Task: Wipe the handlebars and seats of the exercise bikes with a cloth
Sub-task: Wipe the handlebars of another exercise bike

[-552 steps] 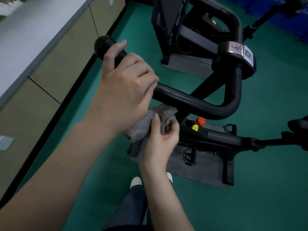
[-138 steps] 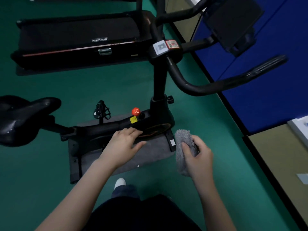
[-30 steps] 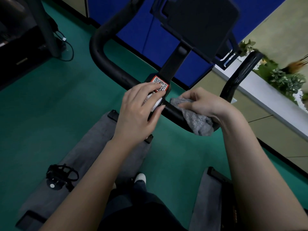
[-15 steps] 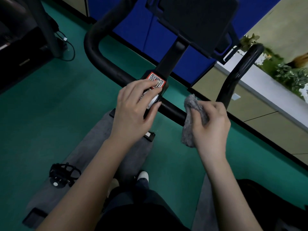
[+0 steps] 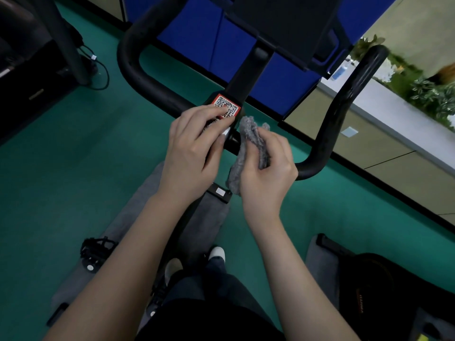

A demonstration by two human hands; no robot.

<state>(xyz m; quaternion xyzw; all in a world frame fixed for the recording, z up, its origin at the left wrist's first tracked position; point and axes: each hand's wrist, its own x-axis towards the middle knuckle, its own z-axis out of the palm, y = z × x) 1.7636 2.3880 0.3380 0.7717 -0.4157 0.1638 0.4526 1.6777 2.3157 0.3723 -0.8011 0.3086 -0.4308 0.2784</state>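
Right hand [image 5: 267, 168] closed around bunched grey cloth [image 5: 248, 146], pressing it on handlebar [image 5: 327, 124] centre. Left hand [image 5: 194, 146] loosely curled over the clamp, fingertips on QR sticker [image 5: 227, 107].

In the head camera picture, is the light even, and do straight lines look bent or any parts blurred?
Head view: dim, the black U-shaped handlebar losing detail; the window ledge at upper right much brighter; the wide lens tilts wall lines; the red-framed QR sticker is sharp, the plants soft.
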